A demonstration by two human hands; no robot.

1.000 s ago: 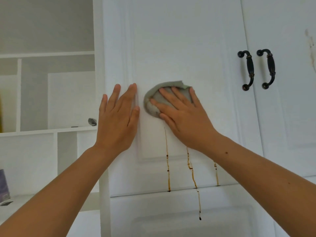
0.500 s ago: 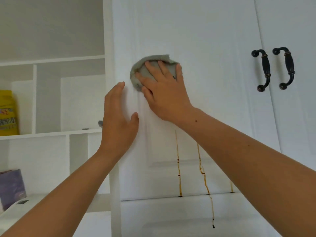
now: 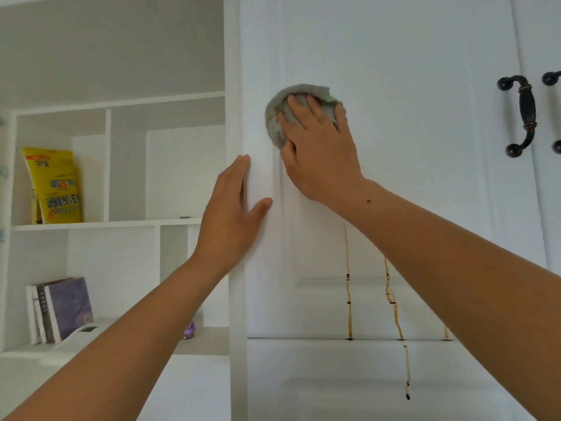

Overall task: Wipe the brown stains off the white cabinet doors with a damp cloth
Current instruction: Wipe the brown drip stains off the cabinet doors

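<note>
On the cabinet door (image 3: 409, 147), right hand (image 3: 318, 153) presses cloth (image 3: 274, 117) flat, fingers extended; left hand (image 3: 230, 214) flat, fingers together, at the edge; brown stains (image 3: 349, 299) below.

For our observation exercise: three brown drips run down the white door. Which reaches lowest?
The middle drip: it alone crosses the door's bottom edge onto the panel below; the left drip and right drip stop there.

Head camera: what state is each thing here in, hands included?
White panelled cabinet door: closed, stained low down.
Grey crumpled cloth: pressed against the door under the right hand.
Brown drip stains: unwiped, running onto the lower white door.
Right hand: flat, pressing the cloth.
Left hand: open, flat against the door's left edge.
</note>
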